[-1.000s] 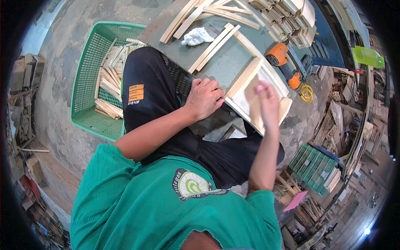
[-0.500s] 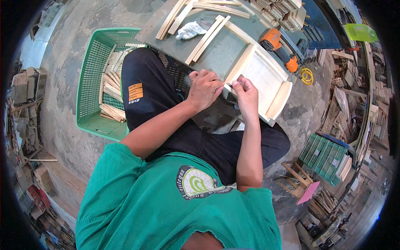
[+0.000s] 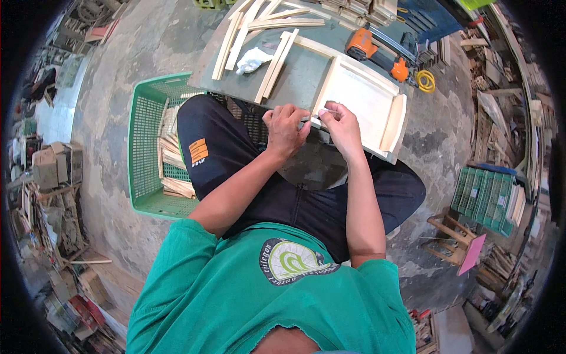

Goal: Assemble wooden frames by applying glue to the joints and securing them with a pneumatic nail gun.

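A shallow wooden tray [image 3: 394, 123] with pale raised sides and a white bottom lies on the grey-green worktop [image 3: 302, 74], its near corner toward me. At that corner my left hand [image 3: 286, 131] has its fingers curled together; whatever is between the fingertips is too small to make out. My right hand [image 3: 342, 127] is beside it, over the tray's near edge, thumb and forefinger pinched together. A thin pale sliver shows by those fingertips, but I cannot tell what it is. Two wooden strips [image 3: 277, 66] lie left of the tray.
An orange-and-black nail gun [image 3: 377, 54] lies beyond the tray, near a coiled yellow hose [image 3: 424, 81]. More wooden strips [image 3: 239, 38] and a crumpled white cloth or bag [image 3: 254, 61] are at the far left of the worktop. A green basket [image 3: 144, 159] of wood pieces stands left of my leg.
The whole view has shifted. My right hand has moved slightly inward over the tray's corner, and a pale sliver now shows at its fingertips. My left hand stays beside the corner.
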Demonstrator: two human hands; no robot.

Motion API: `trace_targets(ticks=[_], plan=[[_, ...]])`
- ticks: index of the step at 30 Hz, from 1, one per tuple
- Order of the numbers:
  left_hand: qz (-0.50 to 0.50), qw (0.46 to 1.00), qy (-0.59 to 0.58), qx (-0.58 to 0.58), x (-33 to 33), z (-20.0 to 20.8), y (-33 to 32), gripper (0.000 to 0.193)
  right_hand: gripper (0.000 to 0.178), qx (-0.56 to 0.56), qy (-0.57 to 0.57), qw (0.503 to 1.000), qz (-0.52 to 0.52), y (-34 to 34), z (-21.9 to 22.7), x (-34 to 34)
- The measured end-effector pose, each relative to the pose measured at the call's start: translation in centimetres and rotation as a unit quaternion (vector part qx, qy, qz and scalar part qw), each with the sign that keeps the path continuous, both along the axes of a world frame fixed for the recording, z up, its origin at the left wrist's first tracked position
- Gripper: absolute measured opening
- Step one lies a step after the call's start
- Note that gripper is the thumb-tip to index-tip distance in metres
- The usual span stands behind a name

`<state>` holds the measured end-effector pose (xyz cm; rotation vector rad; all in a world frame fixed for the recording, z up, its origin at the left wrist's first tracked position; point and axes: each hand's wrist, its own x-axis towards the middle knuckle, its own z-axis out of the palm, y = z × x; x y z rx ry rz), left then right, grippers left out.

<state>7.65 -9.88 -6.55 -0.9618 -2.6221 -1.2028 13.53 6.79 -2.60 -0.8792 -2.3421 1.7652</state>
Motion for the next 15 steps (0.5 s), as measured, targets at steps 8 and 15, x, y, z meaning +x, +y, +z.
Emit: trace_targets(ticks=[8, 15], plan=[[-0.01, 0.999, 0.029, -0.01, -0.03, -0.57, 0.06, 0.02, 0.047, -0.003, 0.011, 1.0, -0.003, 0.03, -0.82, 0.04], [-0.013, 0.999, 0.034, -0.011, -0.06, -0.54, 0.07, 0.018, 0.047, 0.017, -0.006, 1.0, -0.002, -0.21, 0.11, 0.02]])
